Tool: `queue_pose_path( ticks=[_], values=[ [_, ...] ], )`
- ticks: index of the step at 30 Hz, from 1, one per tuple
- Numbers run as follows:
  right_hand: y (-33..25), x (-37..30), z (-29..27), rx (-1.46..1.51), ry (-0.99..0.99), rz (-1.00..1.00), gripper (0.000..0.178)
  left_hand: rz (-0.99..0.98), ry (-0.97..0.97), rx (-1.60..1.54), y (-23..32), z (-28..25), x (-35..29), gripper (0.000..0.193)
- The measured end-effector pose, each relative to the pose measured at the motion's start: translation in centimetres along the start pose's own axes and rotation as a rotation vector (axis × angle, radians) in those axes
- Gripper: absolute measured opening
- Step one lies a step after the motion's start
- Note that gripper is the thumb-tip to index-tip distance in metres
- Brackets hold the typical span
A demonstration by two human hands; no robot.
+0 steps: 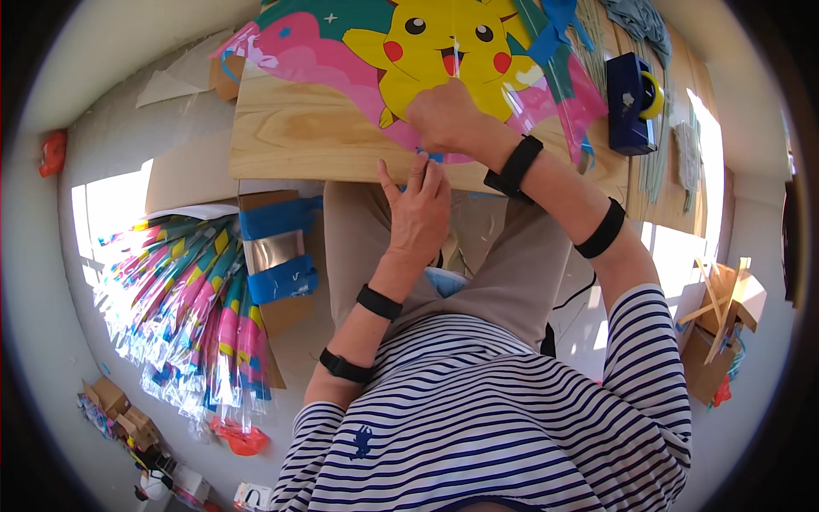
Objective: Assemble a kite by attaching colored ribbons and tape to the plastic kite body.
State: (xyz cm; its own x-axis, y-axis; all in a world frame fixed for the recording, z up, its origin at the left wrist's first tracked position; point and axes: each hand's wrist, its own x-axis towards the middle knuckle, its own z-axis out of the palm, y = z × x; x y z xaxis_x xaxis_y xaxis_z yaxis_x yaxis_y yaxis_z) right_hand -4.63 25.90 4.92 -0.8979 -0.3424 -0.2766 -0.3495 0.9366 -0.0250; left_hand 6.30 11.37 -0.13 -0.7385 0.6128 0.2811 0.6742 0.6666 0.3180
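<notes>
A printed plastic sheet (452, 51) with a big yellow cartoon figure on pink and green lies across the wooden table in front of me. Its lower edge reaches the table's near edge, where a small blue piece shows. My left hand (418, 209) is there, some fingertips pinched together on the sheet's edge and another finger held apart. Just above it, my right hand (445, 118) is closed in a loose fist over the sheet, knuckles up. Whatever its fingers hold is hidden. Black bands circle both forearms.
A dark blue tape dispenser (630, 107) with a yellow core stands on the table's (299, 128) right side, beside thin pale rods (657, 175). Blue material lies at the sheet's upper right. Left of my legs, a cardboard box (277, 316) with blue tape adjoins many bagged, rolled printed sheets (188, 299).
</notes>
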Motion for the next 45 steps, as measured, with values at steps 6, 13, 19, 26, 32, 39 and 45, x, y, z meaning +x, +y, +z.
queue_pose_path(
  ticks=[6, 13, 19, 26, 32, 39, 45],
  values=[
    [0.8, -0.3, 1.1, -0.034, 0.36, 0.164, 0.012, 0.005, -0.005, 0.021, 0.1, 0.0, 0.0, 0.038],
    [0.6, -2.4, 2.6, 0.377, 0.295, 0.171, 0.014, 0.001, -0.024, 0.032, 0.1, -0.2, 0.0, 0.038],
    [0.1, -1.9, 4.1, 0.415, 0.242, 0.276, 0.012, -0.002, -0.02, 0.034, 0.1, -0.1, 0.0, 0.039],
    [-0.5, -2.1, 5.2, 0.407, 0.301, 0.369, 0.021, -0.001, -0.02, 0.032, 0.0, -0.2, -0.1, 0.042],
    [-0.7, -2.8, 6.1, 0.489, 0.353, 0.364, 0.021, -0.009, -0.031, 0.003, 0.1, -0.6, -0.3, 0.043],
    [-0.8, -2.5, 6.0, 0.46, 0.322, 0.384, 0.022, -0.05, 0.075, -0.029, -2.5, -1.7, -0.4, 0.039],
    [-0.9, -3.2, 6.5, 0.427, 0.424, 0.256, 0.025, -0.047, 0.042, 0.023, -3.3, -1.4, 0.8, 0.037]
  ],
)
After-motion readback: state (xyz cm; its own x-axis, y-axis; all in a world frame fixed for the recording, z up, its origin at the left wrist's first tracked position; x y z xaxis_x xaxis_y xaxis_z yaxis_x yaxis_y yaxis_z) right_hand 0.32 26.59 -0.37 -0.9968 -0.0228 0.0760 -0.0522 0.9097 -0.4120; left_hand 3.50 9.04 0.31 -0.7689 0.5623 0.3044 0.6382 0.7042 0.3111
